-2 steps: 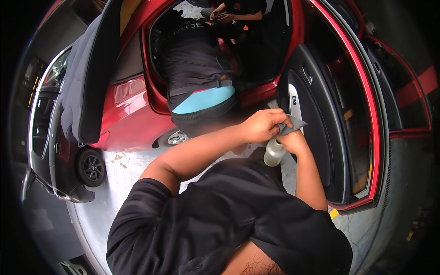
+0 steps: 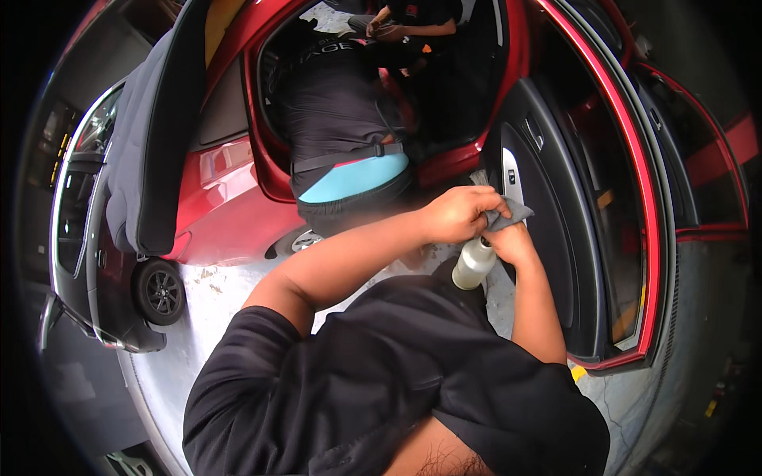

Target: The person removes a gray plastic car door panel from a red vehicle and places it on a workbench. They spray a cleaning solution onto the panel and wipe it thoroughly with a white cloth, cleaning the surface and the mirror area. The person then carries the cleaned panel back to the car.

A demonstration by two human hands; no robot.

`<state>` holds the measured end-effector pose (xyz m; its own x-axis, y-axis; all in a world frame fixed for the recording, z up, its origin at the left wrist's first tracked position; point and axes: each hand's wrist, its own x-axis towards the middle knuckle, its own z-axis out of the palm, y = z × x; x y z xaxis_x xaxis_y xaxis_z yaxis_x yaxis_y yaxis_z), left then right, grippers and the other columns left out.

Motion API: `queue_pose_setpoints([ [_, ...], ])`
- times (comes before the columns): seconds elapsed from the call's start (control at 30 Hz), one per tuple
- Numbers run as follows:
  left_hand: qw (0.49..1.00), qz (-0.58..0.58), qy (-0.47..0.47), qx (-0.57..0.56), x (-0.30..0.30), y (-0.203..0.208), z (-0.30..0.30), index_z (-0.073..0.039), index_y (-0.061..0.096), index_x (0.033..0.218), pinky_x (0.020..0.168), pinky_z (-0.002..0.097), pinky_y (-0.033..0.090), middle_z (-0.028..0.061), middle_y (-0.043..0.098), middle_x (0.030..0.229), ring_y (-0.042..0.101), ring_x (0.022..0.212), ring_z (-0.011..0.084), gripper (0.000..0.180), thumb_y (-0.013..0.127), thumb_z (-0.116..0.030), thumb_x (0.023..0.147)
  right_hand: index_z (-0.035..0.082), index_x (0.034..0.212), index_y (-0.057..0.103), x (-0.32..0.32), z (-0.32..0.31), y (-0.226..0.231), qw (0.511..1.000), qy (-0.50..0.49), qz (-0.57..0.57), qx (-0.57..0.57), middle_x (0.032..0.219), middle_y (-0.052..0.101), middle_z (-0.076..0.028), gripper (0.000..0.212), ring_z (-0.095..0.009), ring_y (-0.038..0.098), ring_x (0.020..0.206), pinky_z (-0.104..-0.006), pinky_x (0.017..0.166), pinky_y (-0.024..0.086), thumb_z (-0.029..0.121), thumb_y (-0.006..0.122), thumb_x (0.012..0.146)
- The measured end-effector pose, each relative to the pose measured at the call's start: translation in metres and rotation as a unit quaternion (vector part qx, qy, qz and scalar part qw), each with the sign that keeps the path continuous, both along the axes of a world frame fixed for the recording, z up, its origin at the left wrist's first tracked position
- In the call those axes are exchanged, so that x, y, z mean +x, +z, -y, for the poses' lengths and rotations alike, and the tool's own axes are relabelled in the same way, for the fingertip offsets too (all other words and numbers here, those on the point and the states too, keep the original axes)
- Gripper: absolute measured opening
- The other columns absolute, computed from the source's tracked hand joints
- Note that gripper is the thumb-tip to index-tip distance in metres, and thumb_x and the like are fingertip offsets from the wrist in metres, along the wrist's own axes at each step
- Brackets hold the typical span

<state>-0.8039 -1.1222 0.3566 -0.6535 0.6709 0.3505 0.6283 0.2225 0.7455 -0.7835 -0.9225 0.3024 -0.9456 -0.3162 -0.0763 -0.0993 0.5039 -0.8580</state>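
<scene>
My left hand [image 2: 459, 216] has its fingers curled on a grey cloth [image 2: 520, 213], which is bunched between my two hands. My right hand [image 2: 510, 243] is closed beside it, its fingers partly hidden behind the cloth. Below the hands hangs a translucent whitish bottle [image 2: 472, 266], tilted, its neck running up into my right hand; its top is hidden. Beyond my left knuckles a pale, brush-like tip [image 2: 479, 178] sticks up, and what holds it is hidden.
An open red car door with a black inner panel [image 2: 540, 214] stands to my right. Ahead, a person in dark clothes [image 2: 333, 119] leans into the red car [image 2: 218, 210]; another person [image 2: 421, 24] is beyond. A dark car [image 2: 83, 230] and a grey padded seat piece [image 2: 147, 151] are at left.
Both hands shift very slightly, with the cloth moving a little to the right. The bottle's base swings slightly left. The grip of both hands stays the same.
</scene>
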Motion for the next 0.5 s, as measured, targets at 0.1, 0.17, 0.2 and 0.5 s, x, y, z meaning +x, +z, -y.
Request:
queue_pose_setpoints([
  [0.1, 0.993, -0.101, -0.003, -0.06, -0.033, 0.01, 0.014, -0.014, 0.066, 0.129, 0.099, 0.0474, 0.047, 0.0123, 0.063, 0.121, 0.059, 0.117, 0.0349, 0.054, 0.069, -0.004, 0.075, 0.004, 0.131, 0.062, -0.037, 0.006, -0.016, 0.998, -0.03, -0.046, 0.039, 0.128, 0.067, -0.02, 0.045, -0.037, 0.064, 0.122, -0.0438, 0.099, 0.051, 0.025, 0.071, 0.093],
  [0.17, 0.97, -0.21, 0.01, -0.122, -0.06, 0.047, 0.036, -0.018, 0.065, 0.134, 0.106, 0.0489, 0.04, 0.0114, 0.059, 0.137, 0.054, 0.127, 0.0323, 0.066, 0.082, -0.015, 0.071, 0.005, 0.132, 0.065, -0.066, 0.006, -0.034, 0.992, -0.054, -0.083, 0.074, 0.133, 0.067, -0.02, 0.04, -0.037, 0.063, 0.125, -0.0444, 0.103, 0.049, 0.027, 0.066, 0.098],
  [0.2, 0.947, -0.279, 0.059, -0.147, -0.078, 0.073, 0.051, -0.018, 0.065, 0.135, 0.107, 0.0477, 0.04, 0.0108, 0.059, 0.136, 0.054, 0.129, 0.0318, 0.069, 0.084, -0.017, 0.069, 0.007, 0.13, 0.067, -0.083, 0.005, -0.045, 0.988, -0.056, -0.12, 0.081, 0.133, 0.067, -0.019, 0.038, -0.038, 0.062, 0.125, -0.0445, 0.104, 0.049, 0.028, 0.065, 0.099],
  [0.5, 0.693, -0.494, 0.495, -0.177, -0.283, 0.246, 0.284, -0.013, 0.055, 0.139, 0.105, 0.0457, 0.049, 0.014, 0.057, 0.13, 0.057, 0.122, 0.0256, 0.039, 0.064, -0.018, 0.102, 0.013, 0.127, 0.071, -0.255, 0.031, -0.184, 0.965, -0.036, -0.197, 0.172, 0.132, 0.067, -0.018, 0.035, -0.038, 0.061, 0.124, -0.0451, 0.105, 0.048, 0.034, 0.063, 0.1],
])
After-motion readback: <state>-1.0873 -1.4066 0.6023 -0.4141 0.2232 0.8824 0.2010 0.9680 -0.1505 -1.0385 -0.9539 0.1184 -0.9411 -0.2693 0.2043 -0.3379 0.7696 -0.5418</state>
